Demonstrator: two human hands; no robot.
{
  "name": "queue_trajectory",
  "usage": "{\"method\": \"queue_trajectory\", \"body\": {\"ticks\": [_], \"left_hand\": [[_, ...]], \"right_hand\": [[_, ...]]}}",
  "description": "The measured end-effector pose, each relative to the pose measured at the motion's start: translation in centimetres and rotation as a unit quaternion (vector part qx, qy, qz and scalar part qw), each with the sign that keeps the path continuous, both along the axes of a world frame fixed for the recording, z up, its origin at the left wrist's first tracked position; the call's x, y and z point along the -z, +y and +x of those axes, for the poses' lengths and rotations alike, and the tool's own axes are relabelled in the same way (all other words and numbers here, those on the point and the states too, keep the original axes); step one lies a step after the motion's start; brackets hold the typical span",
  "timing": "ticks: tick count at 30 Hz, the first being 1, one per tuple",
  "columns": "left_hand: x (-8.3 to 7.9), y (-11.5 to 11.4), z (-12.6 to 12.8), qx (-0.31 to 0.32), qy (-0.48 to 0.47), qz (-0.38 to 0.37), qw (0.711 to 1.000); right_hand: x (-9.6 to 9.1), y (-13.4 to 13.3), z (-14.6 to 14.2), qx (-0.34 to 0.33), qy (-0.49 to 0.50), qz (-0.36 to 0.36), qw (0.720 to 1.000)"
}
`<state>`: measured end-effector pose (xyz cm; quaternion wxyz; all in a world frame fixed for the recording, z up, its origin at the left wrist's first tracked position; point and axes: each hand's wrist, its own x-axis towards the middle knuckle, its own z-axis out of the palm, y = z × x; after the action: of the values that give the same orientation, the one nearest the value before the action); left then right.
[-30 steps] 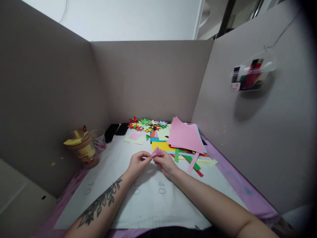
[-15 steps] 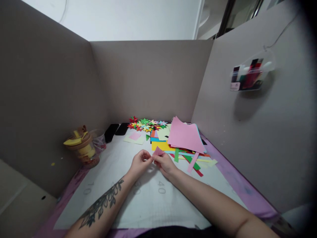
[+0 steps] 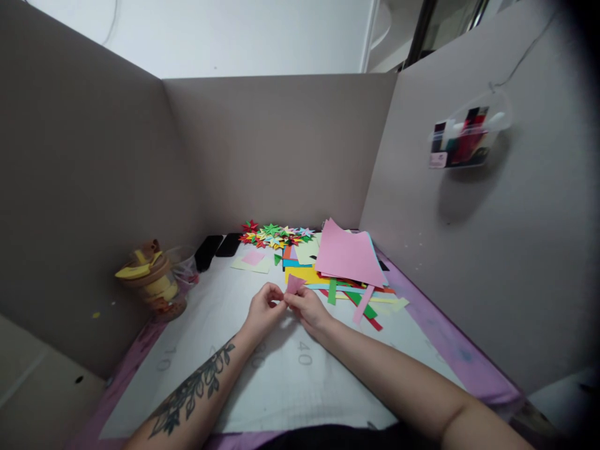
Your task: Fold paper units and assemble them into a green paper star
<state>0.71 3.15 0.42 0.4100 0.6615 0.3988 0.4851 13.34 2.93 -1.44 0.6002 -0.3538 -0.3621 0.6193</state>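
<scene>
A small folded piece of pink paper stands up between my hands, over the white mat. My right hand pinches its lower end between thumb and fingers. From the other side my left hand closes on the same lower end, thumb and index fingertip together and the other fingers curled. The fingertips of both hands meet and hide the bottom of the paper. Just beyond lies a yellow sheet.
Large pink sheets and paper strips lie right. Several folded paper stars sit at the back, beside two black phones. A brown-rimmed cup stands left. A clear container hangs on the right wall.
The pink paper now shows more of its surface above my fingertips and its angle has turned. Both hands keep their pinch. The whole view has shifted slightly.
</scene>
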Motion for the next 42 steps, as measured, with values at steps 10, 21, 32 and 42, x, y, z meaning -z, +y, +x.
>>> {"method": "queue_trajectory", "body": {"ticks": [10, 21, 32, 42], "left_hand": [[0.0, 0.1, -0.2, 0.037, 0.049, -0.024, 0.998], [0.1, 0.8, -0.2, -0.015, -0.102, -0.114, 0.988], [1.0, 0.4, 0.0, 0.035, -0.044, -0.066, 0.996], [0.5, 0.6, -0.4, 0.04, -0.072, -0.115, 0.99]], "right_hand": [[-1.3, 1.4, 2.0, 0.056, 0.072, -0.004, 0.996], [-1.3, 0.6, 1.7, 0.019, -0.037, -0.008, 0.999], [-1.2, 1.0, 2.5, -0.007, -0.13, 0.007, 0.992], [-1.3, 0.9, 3.7, -0.079, -0.316, 0.087, 0.942]]}}
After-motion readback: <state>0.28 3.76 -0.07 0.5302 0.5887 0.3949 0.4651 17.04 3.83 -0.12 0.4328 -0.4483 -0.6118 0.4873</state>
